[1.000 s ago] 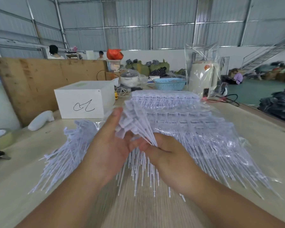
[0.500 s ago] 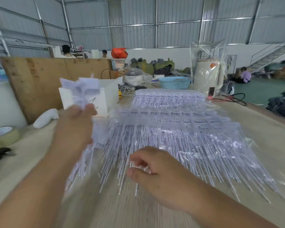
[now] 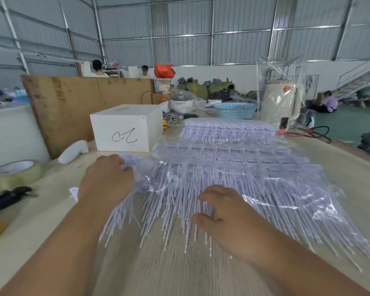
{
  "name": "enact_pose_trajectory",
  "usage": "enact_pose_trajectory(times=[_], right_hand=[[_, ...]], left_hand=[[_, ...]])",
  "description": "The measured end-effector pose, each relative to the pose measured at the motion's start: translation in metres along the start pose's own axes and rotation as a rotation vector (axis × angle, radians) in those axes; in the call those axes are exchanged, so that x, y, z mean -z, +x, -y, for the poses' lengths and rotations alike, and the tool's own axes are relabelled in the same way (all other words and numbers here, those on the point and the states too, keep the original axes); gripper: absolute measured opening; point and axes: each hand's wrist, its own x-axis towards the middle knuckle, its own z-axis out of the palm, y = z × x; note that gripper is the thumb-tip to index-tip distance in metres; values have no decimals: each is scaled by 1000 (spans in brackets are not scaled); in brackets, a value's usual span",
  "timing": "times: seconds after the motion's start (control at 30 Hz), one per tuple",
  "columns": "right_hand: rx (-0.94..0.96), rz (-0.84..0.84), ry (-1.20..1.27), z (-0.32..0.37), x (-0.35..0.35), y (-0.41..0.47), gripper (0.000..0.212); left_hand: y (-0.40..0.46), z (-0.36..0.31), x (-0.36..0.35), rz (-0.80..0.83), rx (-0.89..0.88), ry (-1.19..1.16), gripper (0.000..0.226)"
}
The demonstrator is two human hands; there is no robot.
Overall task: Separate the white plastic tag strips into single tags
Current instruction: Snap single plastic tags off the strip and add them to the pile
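left hand (image 3: 107,180) grasps a bunch of tags at the left edge of the tag strips (image 3: 233,178) on the table (image 3: 51,210); right hand (image 3: 229,218) rests released on their stems.

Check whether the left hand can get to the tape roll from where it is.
Probably yes: the left hand rests on the tag strips, and only bare table lies between it and the tape roll.

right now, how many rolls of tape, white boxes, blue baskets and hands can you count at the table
tape roll: 1
white box: 1
blue basket: 1
hands: 2, left hand and right hand, both on the tag strips
total: 5
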Motion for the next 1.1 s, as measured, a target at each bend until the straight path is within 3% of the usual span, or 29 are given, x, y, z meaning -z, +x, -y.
enact_pose_trajectory(times=[0.1,0.17,0.27,0.37,0.5,0.63,0.73,0.9,1.1], right_hand=[[-47,3,-39,-7,-1,4,55],[-76,9,-39,-9,-3,7,64],[-100,11,-84,-9,-6,10,73],[-112,-4,-122,-7,-6,12,70],[-125,8,-186,-8,-9,11,65],[-137,106,-245,-11,-11,10,70],[-134,110,-246,-11,-12,11,70],[-143,126,-226,-10,-10,11,72],[-146,109,-206,-10,-8,10,73]], left_hand=[[-14,-22,6,-236,-194,-326,14],[-32,-45,13,-284,-359,-463,15],[-60,-70,12,43,-563,-444,14],[-73,-80,-5,328,-699,-219,14],[-61,-75,-29,197,-616,-182,14],[-50,-71,-48,156,-411,68,40],[-49,-71,-52,134,-350,153,34],[-51,-73,-47,104,-359,57,15],[-51,-72,-44,117,-288,-84,16]])
